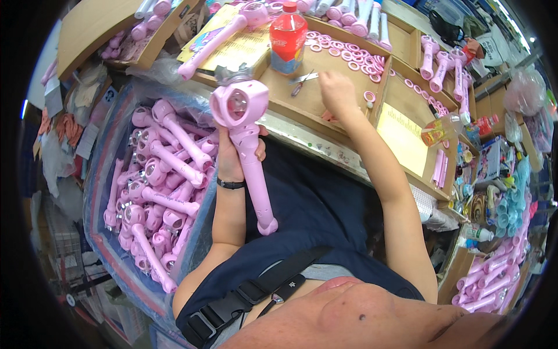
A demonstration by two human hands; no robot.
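Note:
My left hand (231,158) is closed round the neck of a pink toy wand (252,166). The wand stands nearly upright before my lap, its round, windowed head up and its long handle hanging down. A clear or silvery piece (233,74) tops the head. Over a shallow cardboard tray (290,110), my right hand (337,93) is curled closed; whatever its fingers may hold is hidden. Just left of that hand lies a small tool with a metal blade (299,87). Pink rings (352,53) are scattered in the far part of the tray.
A plastic-lined bin (96,186) heaped with pink wands stands at my left. A red-capped bottle (288,41) rises from the tray. Another wand (215,43) rests on yellow sheets. More bottles, a yellow sheet (401,138) and pink parts (488,279) are at the right.

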